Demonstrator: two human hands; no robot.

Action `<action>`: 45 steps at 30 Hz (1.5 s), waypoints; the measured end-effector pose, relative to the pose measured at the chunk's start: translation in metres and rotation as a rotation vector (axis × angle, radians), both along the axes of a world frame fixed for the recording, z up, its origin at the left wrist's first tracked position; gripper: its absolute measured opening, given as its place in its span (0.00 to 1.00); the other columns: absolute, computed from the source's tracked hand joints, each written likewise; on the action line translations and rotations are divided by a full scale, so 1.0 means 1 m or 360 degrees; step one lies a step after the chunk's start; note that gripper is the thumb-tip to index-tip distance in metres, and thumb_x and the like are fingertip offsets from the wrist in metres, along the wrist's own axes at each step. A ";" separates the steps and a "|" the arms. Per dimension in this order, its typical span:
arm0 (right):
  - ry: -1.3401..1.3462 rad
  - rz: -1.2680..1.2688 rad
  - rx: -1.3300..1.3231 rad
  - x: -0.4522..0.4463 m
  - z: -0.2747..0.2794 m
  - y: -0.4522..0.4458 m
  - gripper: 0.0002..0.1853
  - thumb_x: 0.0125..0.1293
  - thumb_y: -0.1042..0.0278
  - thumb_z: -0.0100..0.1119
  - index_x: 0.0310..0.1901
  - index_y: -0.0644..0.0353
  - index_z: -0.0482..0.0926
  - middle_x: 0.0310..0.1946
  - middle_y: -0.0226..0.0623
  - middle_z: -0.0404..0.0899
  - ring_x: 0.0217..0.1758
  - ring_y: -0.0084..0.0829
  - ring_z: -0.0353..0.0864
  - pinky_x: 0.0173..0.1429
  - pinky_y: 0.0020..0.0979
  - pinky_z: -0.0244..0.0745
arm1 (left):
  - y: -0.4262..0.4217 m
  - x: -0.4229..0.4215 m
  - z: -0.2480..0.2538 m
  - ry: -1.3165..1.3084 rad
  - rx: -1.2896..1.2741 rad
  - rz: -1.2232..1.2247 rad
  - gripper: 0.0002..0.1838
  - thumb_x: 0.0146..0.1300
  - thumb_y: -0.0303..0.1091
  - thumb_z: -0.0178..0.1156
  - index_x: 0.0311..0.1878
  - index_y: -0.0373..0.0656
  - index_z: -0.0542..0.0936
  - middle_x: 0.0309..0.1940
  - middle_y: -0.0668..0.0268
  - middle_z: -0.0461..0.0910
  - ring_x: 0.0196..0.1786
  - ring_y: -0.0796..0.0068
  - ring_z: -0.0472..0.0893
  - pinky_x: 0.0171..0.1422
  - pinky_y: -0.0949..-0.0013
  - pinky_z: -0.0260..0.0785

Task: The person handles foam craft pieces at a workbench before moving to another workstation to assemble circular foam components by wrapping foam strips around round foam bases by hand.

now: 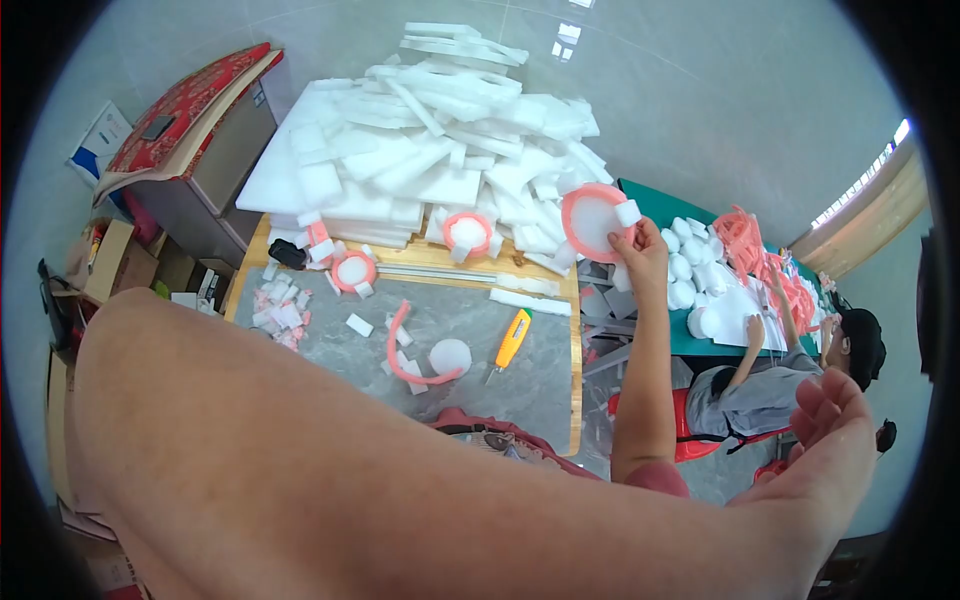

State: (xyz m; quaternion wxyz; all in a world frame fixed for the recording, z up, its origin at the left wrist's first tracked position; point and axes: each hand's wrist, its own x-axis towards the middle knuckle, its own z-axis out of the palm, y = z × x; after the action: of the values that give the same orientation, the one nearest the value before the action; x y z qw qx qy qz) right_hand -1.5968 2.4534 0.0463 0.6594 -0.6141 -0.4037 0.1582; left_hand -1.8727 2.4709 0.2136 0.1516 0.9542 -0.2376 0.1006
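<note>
My right hand [643, 250] is closed on a white foam disc [593, 222] ringed by a pink foam strip, with small white blocks at its edge; it is held up over the bench's right side. My left forearm crosses close to the camera, and my left hand [835, 440] is at the far right, fingers apart and slightly bent, holding nothing. Two similar ringed discs [466, 235] [353, 271] lie on the bench. Near its front are a curved pink strip [396, 345], a bare white disc [450, 358] and a yellow-handled tool [513, 338].
White foam pieces [440, 130] are piled high at the back of the bench [576, 400]. Small offcuts [284, 312] lie at left. To the right, a person in grey [755, 400] works at a green table [640, 195] with white discs and pink strips.
</note>
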 end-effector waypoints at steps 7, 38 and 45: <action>-0.0047 0.0004 0.0018 -0.004 -0.003 -0.011 0.17 0.50 0.82 0.60 0.44 0.69 0.70 0.36 0.32 0.76 0.37 0.18 0.75 0.42 0.18 0.69 | -0.006 -0.003 0.003 0.0124 0.0003 -0.0003 0.06 0.47 0.30 0.53 0.26 0.38 0.75 0.24 0.58 0.74 0.28 0.62 0.73 0.41 0.59 0.67; 0.0337 0.0560 -0.0250 -0.013 -0.071 -0.059 0.21 0.49 0.82 0.60 0.46 0.67 0.68 0.41 0.35 0.75 0.44 0.21 0.74 0.48 0.22 0.69 | -0.046 0.037 -0.086 0.0404 -0.0752 0.0219 0.11 0.55 0.33 0.51 0.38 0.37 0.76 0.32 0.59 0.77 0.36 0.59 0.77 0.43 0.64 0.68; 0.0420 0.0818 -0.0401 -0.056 -0.121 -0.074 0.22 0.48 0.83 0.62 0.45 0.63 0.67 0.38 0.29 0.72 0.42 0.18 0.72 0.46 0.21 0.68 | -0.013 0.018 -0.226 -0.0105 -0.0764 0.1759 0.26 0.45 0.32 0.67 0.48 0.38 0.68 0.48 0.57 0.71 0.48 0.61 0.73 0.49 0.62 0.67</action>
State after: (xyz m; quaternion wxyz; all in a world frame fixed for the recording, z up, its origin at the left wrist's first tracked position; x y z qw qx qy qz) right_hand -1.6529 2.3795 -0.0744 0.5634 -0.5428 -0.4339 0.4469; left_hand -1.8547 2.4583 -0.0126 0.2804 0.8719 0.3182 0.2449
